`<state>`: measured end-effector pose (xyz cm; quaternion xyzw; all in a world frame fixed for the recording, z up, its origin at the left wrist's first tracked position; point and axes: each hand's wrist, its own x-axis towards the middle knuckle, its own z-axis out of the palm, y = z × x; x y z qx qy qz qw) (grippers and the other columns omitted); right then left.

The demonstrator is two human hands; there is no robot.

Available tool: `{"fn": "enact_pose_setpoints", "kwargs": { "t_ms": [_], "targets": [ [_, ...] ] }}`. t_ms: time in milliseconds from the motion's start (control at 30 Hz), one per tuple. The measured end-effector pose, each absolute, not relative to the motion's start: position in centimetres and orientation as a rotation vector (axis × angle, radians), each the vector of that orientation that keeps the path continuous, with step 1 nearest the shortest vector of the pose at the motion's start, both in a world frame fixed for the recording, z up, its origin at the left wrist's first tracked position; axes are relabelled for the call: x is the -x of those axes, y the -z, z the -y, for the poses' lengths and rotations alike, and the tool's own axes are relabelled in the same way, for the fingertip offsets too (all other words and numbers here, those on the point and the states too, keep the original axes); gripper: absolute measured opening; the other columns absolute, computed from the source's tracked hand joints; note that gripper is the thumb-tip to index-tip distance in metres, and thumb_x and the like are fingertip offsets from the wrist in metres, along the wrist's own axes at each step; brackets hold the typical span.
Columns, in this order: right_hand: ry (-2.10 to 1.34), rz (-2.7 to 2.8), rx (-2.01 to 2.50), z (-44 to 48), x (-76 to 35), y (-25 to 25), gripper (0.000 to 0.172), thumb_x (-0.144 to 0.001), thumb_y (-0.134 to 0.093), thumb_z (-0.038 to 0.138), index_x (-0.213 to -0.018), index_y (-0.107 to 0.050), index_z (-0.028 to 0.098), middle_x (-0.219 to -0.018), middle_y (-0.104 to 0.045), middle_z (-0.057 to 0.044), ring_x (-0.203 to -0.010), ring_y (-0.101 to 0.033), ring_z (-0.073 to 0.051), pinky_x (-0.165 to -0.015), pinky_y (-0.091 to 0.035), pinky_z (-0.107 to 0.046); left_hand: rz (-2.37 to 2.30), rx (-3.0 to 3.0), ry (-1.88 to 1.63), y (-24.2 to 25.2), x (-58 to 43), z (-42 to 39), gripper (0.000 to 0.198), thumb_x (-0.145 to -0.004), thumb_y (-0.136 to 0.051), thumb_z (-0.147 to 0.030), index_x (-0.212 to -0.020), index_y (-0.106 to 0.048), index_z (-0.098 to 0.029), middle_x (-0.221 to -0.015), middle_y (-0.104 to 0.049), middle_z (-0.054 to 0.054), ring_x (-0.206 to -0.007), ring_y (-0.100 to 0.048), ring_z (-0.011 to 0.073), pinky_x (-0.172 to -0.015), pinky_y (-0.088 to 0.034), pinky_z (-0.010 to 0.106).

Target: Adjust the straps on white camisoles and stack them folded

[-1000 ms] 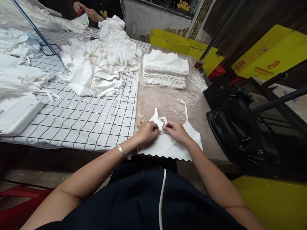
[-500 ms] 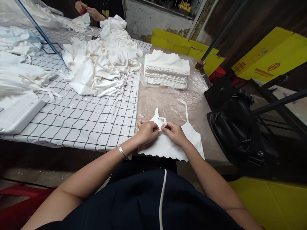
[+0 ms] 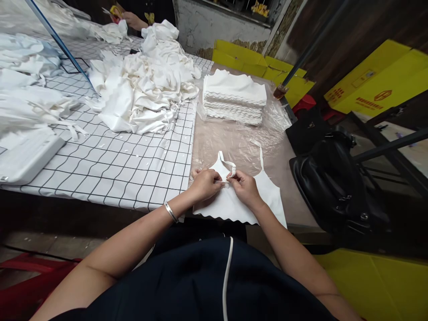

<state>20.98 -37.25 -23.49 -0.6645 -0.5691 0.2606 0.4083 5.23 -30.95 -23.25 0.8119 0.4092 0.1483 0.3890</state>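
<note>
A white camisole-like garment (image 3: 239,207) with a wavy hem lies flat at the table's front edge, its right strap (image 3: 261,157) stretched out away from me. My left hand (image 3: 206,183) is closed, its fingertips pinching the garment's neckline. Close beside it, my right hand (image 3: 244,187) pinches the same edge with thumb and finger. The left strap (image 3: 230,165) curves in a loop from its top down to my right fingertips. Whatever small part sits between the fingertips is too small to make out.
Behind the garment is a neat stack of white pieces (image 3: 234,96) on plastic film. A heap of white garments (image 3: 140,89) covers the checked cloth (image 3: 143,165). A black bag (image 3: 334,178) lies right. Across the table, another person's hand (image 3: 133,20) is near yellow-handled scissors (image 3: 116,13).
My right hand has shifted slightly right, and the strap loop has opened wider. Across the table, the other person's scissors have come into clearer view.
</note>
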Motion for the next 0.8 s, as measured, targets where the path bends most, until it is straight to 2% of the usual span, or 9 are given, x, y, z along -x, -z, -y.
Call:
{"fn": "enact_pose_setpoints", "kwargs": {
  "t_ms": [433,533,700,767,800],
  "targets": [
    [-0.505,1.444,1.623,37.7,-19.4,24.3,0.008,-0.077,-0.056,0.026,-0.073,-0.061,0.022,-0.080,-0.067,-0.006,-0.078,-0.061,-0.022,-0.077,-0.047,-0.035,-1.060,-2.106,-0.348,22.7,-5.2,31.2,0.020,-0.085,-0.059,-0.028,-0.072,-0.066,-0.014,-0.085,-0.070,0.008,-0.093,-0.058,0.0260,-0.092,-0.026,0.047],
    [-0.692,1.286,1.610,37.2,-19.2,24.4,0.012,-0.075,-0.061,0.033,-0.074,-0.063,0.020,-0.075,-0.067,-0.004,-0.074,-0.061,-0.020,-0.073,-0.048,-0.033,-1.082,-2.100,-0.326,22.7,-5.3,31.1,0.019,-0.085,-0.060,-0.027,-0.072,-0.065,-0.014,-0.084,-0.070,0.007,-0.093,-0.058,0.0254,-0.092,-0.028,0.046],
    [-1.139,1.003,1.525,35.5,-20.1,23.5,0.029,-0.064,-0.078,0.042,-0.072,-0.065,0.017,-0.069,-0.067,-0.001,-0.065,-0.059,-0.014,-0.064,-0.046,-0.027,-1.075,-2.172,-0.288,23.0,-5.4,30.8,0.022,-0.086,-0.061,-0.031,-0.071,-0.064,-0.015,-0.082,-0.070,0.008,-0.094,-0.059,0.0266,-0.091,-0.034,0.047],
    [-1.241,0.888,1.510,34.4,-20.6,22.5,0.029,-0.065,-0.080,0.040,-0.071,-0.064,0.017,-0.068,-0.067,0.000,-0.062,-0.059,-0.012,-0.062,-0.046,-0.024,-1.113,-2.277,-0.329,23.2,-5.2,31.3,0.016,-0.086,-0.062,-0.029,-0.082,-0.067,-0.015,-0.092,-0.071,0.010,-0.100,-0.059,0.0286,-0.095,-0.034,0.050],
    [-1.291,0.831,1.502,33.7,-20.8,22.0,0.027,-0.067,-0.080,0.037,-0.072,-0.063,0.017,-0.068,-0.067,0.000,-0.062,-0.059,-0.011,-0.062,-0.046,-0.024,-1.137,-2.360,-0.380,23.4,-4.9,31.8,0.015,-0.087,-0.062,-0.028,-0.092,-0.068,-0.015,-0.104,-0.070,0.012,-0.107,-0.058,0.0302,-0.099,-0.031,0.053]
  ]
}}
